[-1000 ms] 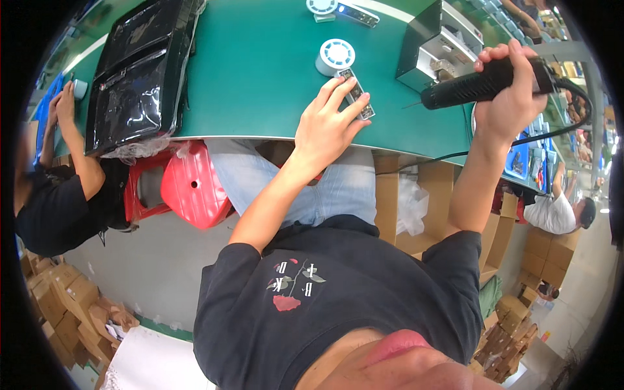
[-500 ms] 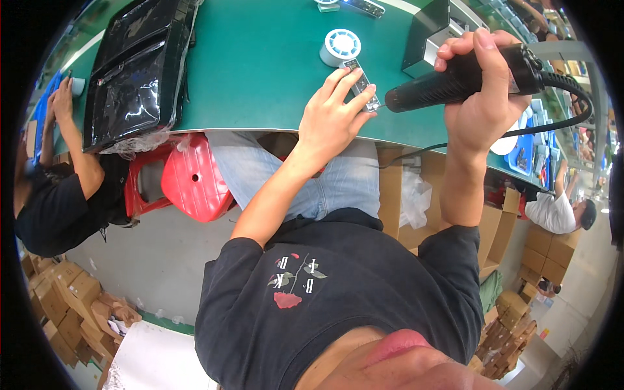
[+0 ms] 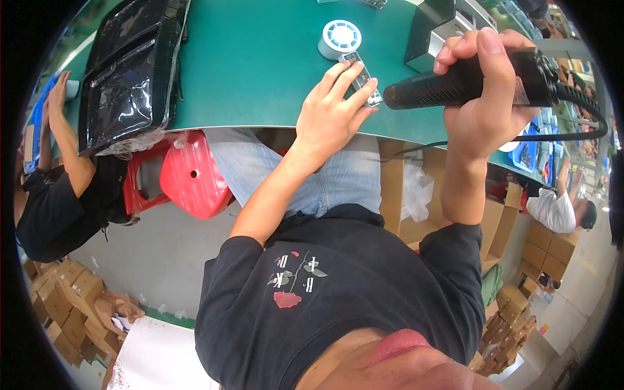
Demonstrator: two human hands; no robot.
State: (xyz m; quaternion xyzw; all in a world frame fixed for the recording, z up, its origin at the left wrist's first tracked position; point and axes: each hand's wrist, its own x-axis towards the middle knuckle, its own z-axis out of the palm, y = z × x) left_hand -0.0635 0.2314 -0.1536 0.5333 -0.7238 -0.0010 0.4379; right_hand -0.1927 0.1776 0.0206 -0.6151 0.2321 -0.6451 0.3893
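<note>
A small handheld fan lies on the green table, with a round white and light-blue head (image 3: 341, 38) and a slim handle (image 3: 361, 77) whose inner parts show. My left hand (image 3: 328, 120) holds the handle against the table, its fingertips pressed along it. In my right hand (image 3: 489, 114) is a black electric screwdriver (image 3: 426, 90), held almost level with the thumb on top. The screwdriver's nose is at the handle's near end; its bit cannot be made out, so I cannot tell whether it touches a screw.
A black box with a metal front (image 3: 448, 36) stands at the back right. The screwdriver's cable (image 3: 582, 133) loops at the right. A black plastic-wrapped case (image 3: 133, 71) lies at the left, above a red stool (image 3: 194, 179). A co-worker's hand (image 3: 57, 97) is at far left.
The screwdriver's nose has come slightly closer to the handle's end, and the bit seen before no longer shows. My left hand keeps its hold. The view has shifted a little.
</note>
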